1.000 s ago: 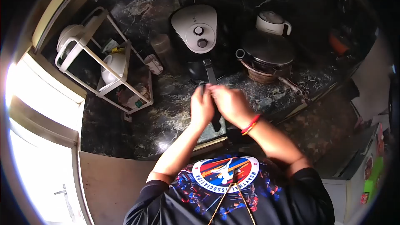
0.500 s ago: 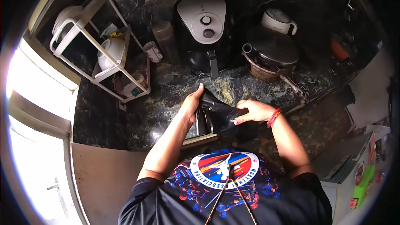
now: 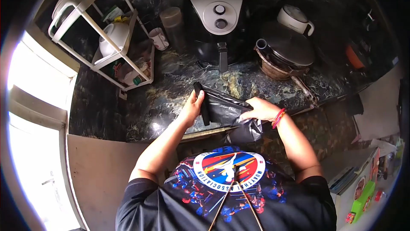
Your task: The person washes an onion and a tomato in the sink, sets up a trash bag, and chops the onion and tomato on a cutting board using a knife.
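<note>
My left hand (image 3: 191,108) grips a narrow black roll (image 3: 204,110) that looks like rolled plastic bags, its thumb pressed along the upper part. From the roll a shiny black plastic bag (image 3: 225,108) stretches across to the right. My right hand (image 3: 263,110), with a red and yellow band at the wrist, pinches that bag near its far side. A crumpled end of the bag hangs below the right hand, past the counter edge.
On the dark marbled counter (image 3: 171,98) stand an air fryer (image 3: 215,11), a lidded pot (image 3: 290,49), a white pitcher (image 3: 294,17), a mug (image 3: 159,38) and a clear container (image 3: 171,19). A white rack (image 3: 100,30) with bowls is at left.
The plastic bag is now drawn out flatter between my hands, and the upright roll shows in my left hand. My right hand stays on the bag. The view has shifted slightly.
</note>
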`<control>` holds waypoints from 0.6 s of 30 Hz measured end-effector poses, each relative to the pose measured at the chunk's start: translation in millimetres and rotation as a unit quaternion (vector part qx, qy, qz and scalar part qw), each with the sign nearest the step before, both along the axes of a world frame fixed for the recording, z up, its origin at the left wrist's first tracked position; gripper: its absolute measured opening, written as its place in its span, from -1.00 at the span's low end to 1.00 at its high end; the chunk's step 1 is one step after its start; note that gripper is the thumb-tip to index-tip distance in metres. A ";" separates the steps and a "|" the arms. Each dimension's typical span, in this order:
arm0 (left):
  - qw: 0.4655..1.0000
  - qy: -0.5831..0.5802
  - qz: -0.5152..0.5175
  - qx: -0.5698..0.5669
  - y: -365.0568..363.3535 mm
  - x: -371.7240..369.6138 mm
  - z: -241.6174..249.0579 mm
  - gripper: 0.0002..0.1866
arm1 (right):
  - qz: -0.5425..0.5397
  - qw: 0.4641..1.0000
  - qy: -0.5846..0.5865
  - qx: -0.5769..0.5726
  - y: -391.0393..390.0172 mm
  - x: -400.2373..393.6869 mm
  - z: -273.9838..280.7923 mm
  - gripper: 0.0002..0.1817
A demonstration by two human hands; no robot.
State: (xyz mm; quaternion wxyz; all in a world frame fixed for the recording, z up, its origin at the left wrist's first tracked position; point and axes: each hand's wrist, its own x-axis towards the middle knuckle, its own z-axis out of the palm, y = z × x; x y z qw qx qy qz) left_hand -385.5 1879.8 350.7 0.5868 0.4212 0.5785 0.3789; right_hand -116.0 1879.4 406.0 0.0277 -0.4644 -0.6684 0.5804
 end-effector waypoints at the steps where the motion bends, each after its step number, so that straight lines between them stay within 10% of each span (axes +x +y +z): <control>1: 0.998 0.006 0.045 0.032 1.0 3.2 -5.7 -0.57 | -0.026 0.999 0.035 0.030 2.0 -1.0 -8.1 -0.49; 10: 0.988 -0.154 0.006 -0.015 -4.6 -29.6 -22.2 -0.60 | -0.148 0.962 0.210 -0.088 14.1 -14.9 -38.6 -0.74; 14: 0.993 -0.001 0.096 -0.070 -4.1 -29.4 -16.1 -0.58 | -0.128 0.973 0.165 -0.095 12.0 -41.6 -45.8 -0.74; 18: 0.965 0.038 0.230 0.118 43.5 -43.6 -63.5 -0.56 | -0.059 0.970 0.214 -0.098 15.2 -96.3 -60.2 -0.70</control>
